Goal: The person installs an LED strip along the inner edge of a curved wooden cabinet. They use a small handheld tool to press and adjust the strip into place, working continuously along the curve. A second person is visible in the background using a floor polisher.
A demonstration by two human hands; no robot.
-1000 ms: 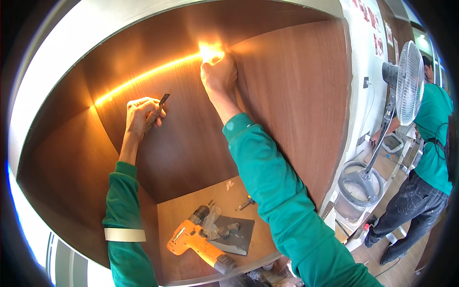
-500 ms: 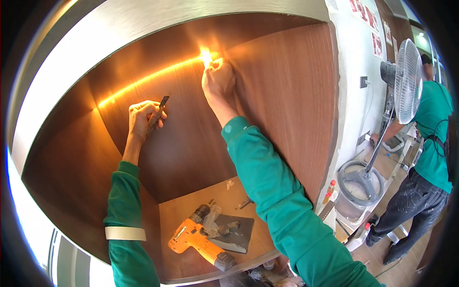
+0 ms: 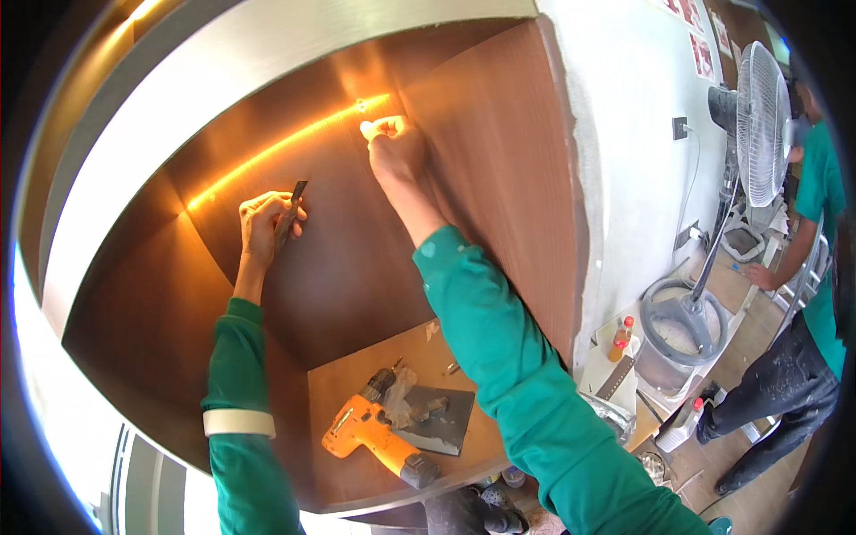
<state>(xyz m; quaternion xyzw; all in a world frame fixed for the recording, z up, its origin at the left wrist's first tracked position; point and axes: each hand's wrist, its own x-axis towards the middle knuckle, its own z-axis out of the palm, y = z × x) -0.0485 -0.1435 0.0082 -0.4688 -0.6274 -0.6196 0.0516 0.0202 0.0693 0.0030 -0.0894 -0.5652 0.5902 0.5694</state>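
Dropping slightly since the earlier frame, the right hand (image 3: 397, 150) is hovering just below the light strip (image 3: 290, 141) glowing across the upper centre. Left of centre, I am watching the left hand (image 3: 259, 225) gripping a dark tool (image 3: 298, 193); an orange drill (image 3: 361, 426) is lying lower centre; whether the curled right hand is pinching anything, I cannot tell.
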